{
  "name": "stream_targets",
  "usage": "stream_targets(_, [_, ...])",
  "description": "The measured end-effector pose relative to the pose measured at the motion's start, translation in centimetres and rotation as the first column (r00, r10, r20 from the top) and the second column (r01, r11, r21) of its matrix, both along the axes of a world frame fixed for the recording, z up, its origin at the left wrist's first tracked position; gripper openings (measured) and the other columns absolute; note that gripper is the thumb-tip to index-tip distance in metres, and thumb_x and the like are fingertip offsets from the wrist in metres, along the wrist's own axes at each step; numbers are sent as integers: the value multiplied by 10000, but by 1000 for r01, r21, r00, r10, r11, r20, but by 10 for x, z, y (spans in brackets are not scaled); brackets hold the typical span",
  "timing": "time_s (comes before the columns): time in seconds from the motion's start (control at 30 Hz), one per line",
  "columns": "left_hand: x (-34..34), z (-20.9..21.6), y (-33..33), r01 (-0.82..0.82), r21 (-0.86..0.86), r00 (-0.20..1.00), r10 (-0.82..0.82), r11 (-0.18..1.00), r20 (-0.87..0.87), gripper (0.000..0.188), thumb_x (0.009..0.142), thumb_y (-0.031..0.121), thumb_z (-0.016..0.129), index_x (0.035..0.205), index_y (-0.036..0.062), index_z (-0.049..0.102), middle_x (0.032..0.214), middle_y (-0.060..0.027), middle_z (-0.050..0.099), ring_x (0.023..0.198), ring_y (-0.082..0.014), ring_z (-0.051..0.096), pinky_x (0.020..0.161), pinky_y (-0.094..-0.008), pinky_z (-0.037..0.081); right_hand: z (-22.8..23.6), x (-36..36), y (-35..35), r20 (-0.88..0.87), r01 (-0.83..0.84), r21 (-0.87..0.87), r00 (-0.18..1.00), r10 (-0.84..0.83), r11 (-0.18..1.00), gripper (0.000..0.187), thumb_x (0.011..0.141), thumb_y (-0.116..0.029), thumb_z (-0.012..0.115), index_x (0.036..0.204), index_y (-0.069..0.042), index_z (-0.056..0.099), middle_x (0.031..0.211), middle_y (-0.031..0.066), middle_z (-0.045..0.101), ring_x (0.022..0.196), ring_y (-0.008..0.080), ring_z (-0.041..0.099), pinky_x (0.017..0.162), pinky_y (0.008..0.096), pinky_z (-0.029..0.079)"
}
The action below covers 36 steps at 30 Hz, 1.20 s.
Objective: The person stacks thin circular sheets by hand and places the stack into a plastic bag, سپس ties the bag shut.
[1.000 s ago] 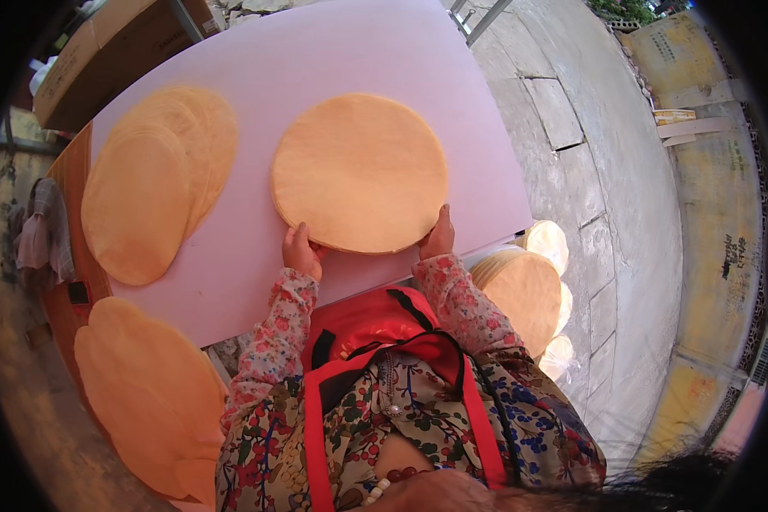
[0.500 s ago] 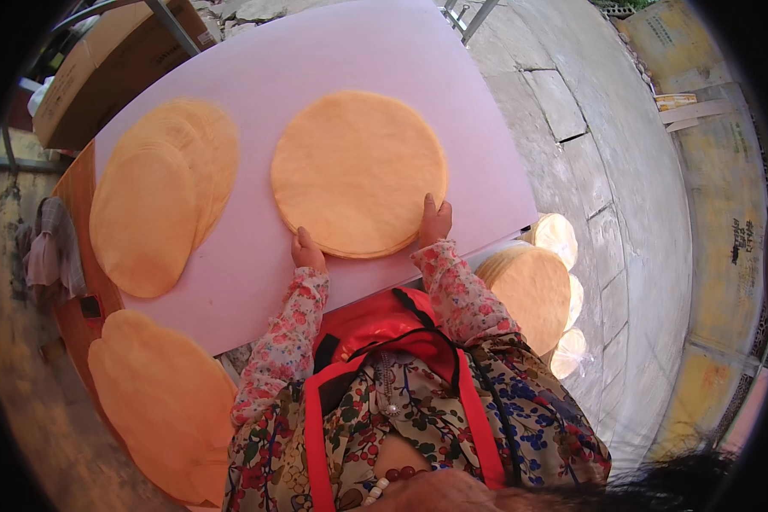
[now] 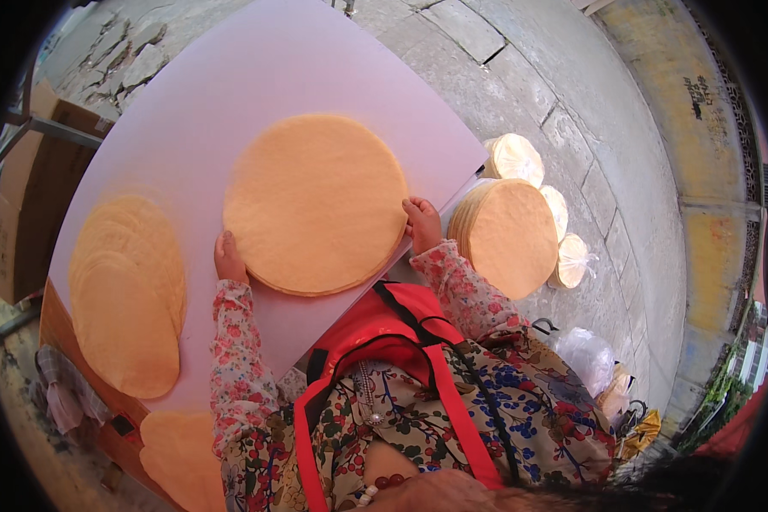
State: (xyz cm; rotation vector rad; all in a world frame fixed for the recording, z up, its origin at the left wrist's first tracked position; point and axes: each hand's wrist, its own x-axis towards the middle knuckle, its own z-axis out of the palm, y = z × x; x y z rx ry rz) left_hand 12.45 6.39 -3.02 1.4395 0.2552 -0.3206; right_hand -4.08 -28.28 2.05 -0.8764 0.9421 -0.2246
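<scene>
A neat stack of thin, round, pale-orange sheets (image 3: 316,205) lies flat on the pinkish-white tabletop (image 3: 307,51) before me. My left hand (image 3: 230,258) is against the stack's left edge, fingers bent round the rim. At the right edge, my right hand (image 3: 423,224) pinches the rim with thumb and curled fingers. How many sheets each hand grips is hidden. To the left, more round sheets (image 3: 128,299) lie fanned out in an overlapping pile. Near my left forearm, another group of orange sheets (image 3: 183,456) shows at the table's lower corner.
Right of the table stands a tall stack of round sheets (image 3: 512,239), beside several plastic-wrapped bundles (image 3: 519,158). A clear plastic bag (image 3: 584,358) sits near my right side. A cardboard box (image 3: 38,196) is at the left, and a cloth (image 3: 68,392) hangs by the table edge.
My view has turned to the right, bringing the stacks there further into sight. Both hands have shifted from the stack's near edge up to its left and right sides.
</scene>
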Motion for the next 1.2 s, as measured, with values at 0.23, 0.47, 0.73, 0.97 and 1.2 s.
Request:
stream_targets(0.23, [-8,10,22,37,266,986,-79,963,149,256,955,222,440,965,3,572,824,-8,590,754,-76,517,684,-241,431,0,42,2,79,-241,-12,967,241,970,370,829,8,480,1196,33,438,1033,149,602,870,222,626,793,332,522])
stream_targets(0.47, [-28,35,23,-88,528,987,3,844,160,230,906,221,501,933,1,564,763,-46,596,695,-147,548,653,-285,446,-11,83,-4,90,-341,-172,929,359,924,351,812,26,475,1164,32,469,1069,145,592,924,212,604,792,327,509])
stream_targets(0.73, [-123,44,149,-737,255,660,748,626,70,236,857,155,566,1034,1,550,891,-49,605,780,-119,580,683,-267,481,51,195,74,-272,-379,-924,738,618,47,351,815,-27,572,1151,50,507,1026,128,622,929,192,599,803,284,489])
stream_targets(0.97, [-153,50,121,-784,401,616,679,474,401,213,858,121,561,1028,-7,553,991,-118,584,886,-214,581,782,-301,474,58,267,309,79,-887,-380,251,965,262,382,804,-143,626,1135,25,536,971,93,634,833,147,595,715,288,474])
stream_targets(1.2, [-154,25,123,-694,651,717,215,308,663,232,772,72,603,986,6,543,1011,-169,561,964,-353,526,831,-419,443,46,325,401,-283,-966,-211,209,936,152,154,807,-166,658,785,-38,576,665,37,547,565,117,512,506,252,428])
